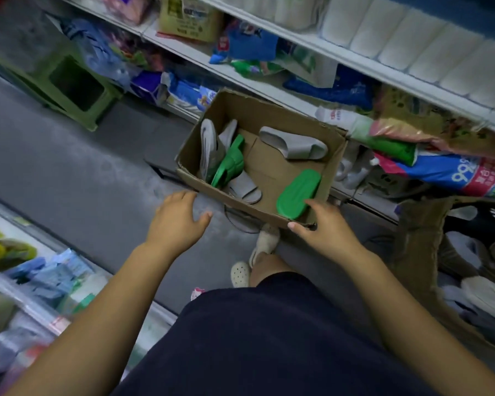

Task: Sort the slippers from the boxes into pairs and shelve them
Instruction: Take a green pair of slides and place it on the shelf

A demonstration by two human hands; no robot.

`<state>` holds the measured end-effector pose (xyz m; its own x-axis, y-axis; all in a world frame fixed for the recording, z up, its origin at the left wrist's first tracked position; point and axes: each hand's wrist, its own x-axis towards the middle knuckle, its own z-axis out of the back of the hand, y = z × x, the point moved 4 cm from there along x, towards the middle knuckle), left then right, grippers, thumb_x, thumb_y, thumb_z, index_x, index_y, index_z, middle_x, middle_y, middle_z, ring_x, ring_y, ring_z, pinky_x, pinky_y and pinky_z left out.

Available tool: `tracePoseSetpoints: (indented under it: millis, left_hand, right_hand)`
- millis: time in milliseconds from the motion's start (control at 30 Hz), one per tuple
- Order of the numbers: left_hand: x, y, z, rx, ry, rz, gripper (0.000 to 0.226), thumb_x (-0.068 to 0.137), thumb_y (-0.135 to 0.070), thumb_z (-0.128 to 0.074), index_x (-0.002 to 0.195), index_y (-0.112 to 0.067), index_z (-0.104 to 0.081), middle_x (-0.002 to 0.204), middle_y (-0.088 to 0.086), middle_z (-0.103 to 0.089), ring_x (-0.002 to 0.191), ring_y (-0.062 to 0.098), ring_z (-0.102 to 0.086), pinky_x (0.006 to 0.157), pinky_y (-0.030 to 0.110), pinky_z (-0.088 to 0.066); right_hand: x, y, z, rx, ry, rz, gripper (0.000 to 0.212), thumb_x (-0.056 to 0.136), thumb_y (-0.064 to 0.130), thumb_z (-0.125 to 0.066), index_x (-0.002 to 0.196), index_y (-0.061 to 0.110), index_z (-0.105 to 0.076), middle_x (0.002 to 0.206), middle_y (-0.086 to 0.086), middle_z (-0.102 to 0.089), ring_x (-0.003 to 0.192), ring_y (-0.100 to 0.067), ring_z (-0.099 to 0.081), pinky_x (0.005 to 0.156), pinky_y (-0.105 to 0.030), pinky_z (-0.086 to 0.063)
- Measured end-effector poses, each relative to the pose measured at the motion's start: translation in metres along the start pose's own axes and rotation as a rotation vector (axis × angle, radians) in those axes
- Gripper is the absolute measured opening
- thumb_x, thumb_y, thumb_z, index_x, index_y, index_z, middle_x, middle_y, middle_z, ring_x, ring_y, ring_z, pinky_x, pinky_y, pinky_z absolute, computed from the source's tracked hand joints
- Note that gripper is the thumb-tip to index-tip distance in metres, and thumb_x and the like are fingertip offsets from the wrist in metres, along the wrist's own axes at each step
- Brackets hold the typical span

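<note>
Grey shop floor (69,172) between stocked shelves (355,62) carries an open cardboard box (272,112). The left hand (177,221) hovers beside its near-left corner, fingers (183,197) spread, holding nothing. The right hand (323,227) is at the near rim, loosely spread, grasping nothing. A sole-up green slipper (297,194) lies just beyond its fingertips. Farther beyond are grey slippers (293,142) and a tilted green slipper (230,161).

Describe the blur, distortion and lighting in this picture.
Head view: dim, flat lighting, no glare; the wide-angle lens bows the shelves; blur smears the packaged goods at lower left worst; the cardboard box, the green slipper by the right hand, and the left hand stay fairly sharp.
</note>
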<state>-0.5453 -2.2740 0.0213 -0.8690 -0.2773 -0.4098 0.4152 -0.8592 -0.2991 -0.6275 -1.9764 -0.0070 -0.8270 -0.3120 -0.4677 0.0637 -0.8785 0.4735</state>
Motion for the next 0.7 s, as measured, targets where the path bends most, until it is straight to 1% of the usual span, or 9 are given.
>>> tracePoseSetpoints:
  millis: [67,167,300,367,433,500,600,700]
  left_hand:
    - [0.018,0.004,-0.008,-0.005,0.039,0.024,0.061,0.098,-0.046,-0.058,0.145,-0.009,-0.048,0.146,0.012,-0.052,0.138,0.031,-0.042,0.109,0.044,-0.040]
    - [0.048,0.005,-0.021,-0.053,0.104,0.064,0.059,0.099,-0.047,-0.056,0.144,-0.010,-0.048,0.146,0.013,-0.052,0.137,0.030,-0.043,0.106,0.042,-0.041]
    - [0.098,0.008,-0.049,-0.182,0.225,0.161,0.066,0.100,-0.048,-0.056,0.149,-0.006,-0.044,0.151,0.016,-0.048,0.139,0.034,-0.043,0.109,0.044,-0.041]
    - [0.128,0.012,-0.069,-0.219,0.241,0.179,0.062,0.098,-0.051,-0.056,0.141,-0.006,-0.051,0.143,0.018,-0.053,0.133,0.037,-0.048,0.104,0.044,-0.044]
    - [0.159,0.016,-0.089,-0.130,0.286,0.141,0.052,0.097,-0.052,-0.055,0.124,-0.008,-0.058,0.126,0.018,-0.059,0.122,0.038,-0.051,0.094,0.043,-0.046]
    - [0.188,0.018,-0.103,-0.015,0.319,0.113,0.048,0.098,-0.049,-0.057,0.114,-0.004,-0.060,0.116,0.020,-0.060,0.117,0.040,-0.051,0.090,0.046,-0.048]
    - [0.225,0.019,-0.114,0.086,0.347,0.118,0.054,0.097,-0.054,-0.056,0.118,-0.004,-0.061,0.119,0.021,-0.061,0.118,0.040,-0.051,0.089,0.044,-0.047]
    - [0.252,0.025,-0.128,0.148,0.420,0.165,0.062,0.093,-0.066,-0.054,0.113,-0.008,-0.063,0.109,0.019,-0.063,0.110,0.039,-0.056,0.084,0.043,-0.052]
  right_hand:
    - [0.028,-0.002,-0.009,0.058,0.054,-0.062,0.075,0.090,0.047,-0.068,0.149,0.011,-0.040,0.151,-0.011,-0.042,0.141,-0.029,-0.035,0.111,-0.036,-0.034]
    - [0.070,-0.012,-0.031,0.164,0.148,-0.203,0.074,0.089,0.041,-0.071,0.147,0.007,-0.042,0.149,-0.015,-0.044,0.138,-0.031,-0.041,0.111,-0.037,-0.037]
    - [0.114,-0.042,-0.071,0.231,0.246,-0.372,0.074,0.086,0.047,-0.072,0.139,0.004,-0.044,0.142,-0.017,-0.053,0.129,-0.032,-0.051,0.105,-0.040,-0.044]
    - [0.135,-0.055,-0.086,0.187,0.254,-0.430,0.075,0.088,0.048,-0.069,0.141,0.002,-0.042,0.142,-0.020,-0.052,0.129,-0.036,-0.051,0.103,-0.041,-0.044]
    - [0.155,-0.067,-0.096,0.115,0.273,-0.478,0.078,0.089,0.051,-0.066,0.142,0.000,-0.039,0.144,-0.024,-0.049,0.130,-0.039,-0.050,0.104,-0.042,-0.044]
    - [0.175,-0.078,-0.107,0.058,0.287,-0.526,0.084,0.088,0.058,-0.063,0.142,-0.001,-0.039,0.144,-0.026,-0.049,0.129,-0.041,-0.050,0.103,-0.044,-0.045]
    - [0.198,-0.091,-0.125,0.112,0.309,-0.624,0.093,0.089,0.059,-0.062,0.147,-0.006,-0.031,0.147,-0.025,-0.047,0.132,-0.039,-0.049,0.104,-0.042,-0.045]
    - [0.217,-0.097,-0.137,0.148,0.260,-0.752,0.098,0.090,0.058,-0.061,0.150,-0.009,-0.023,0.152,-0.024,-0.041,0.137,-0.037,-0.046,0.108,-0.040,-0.042]
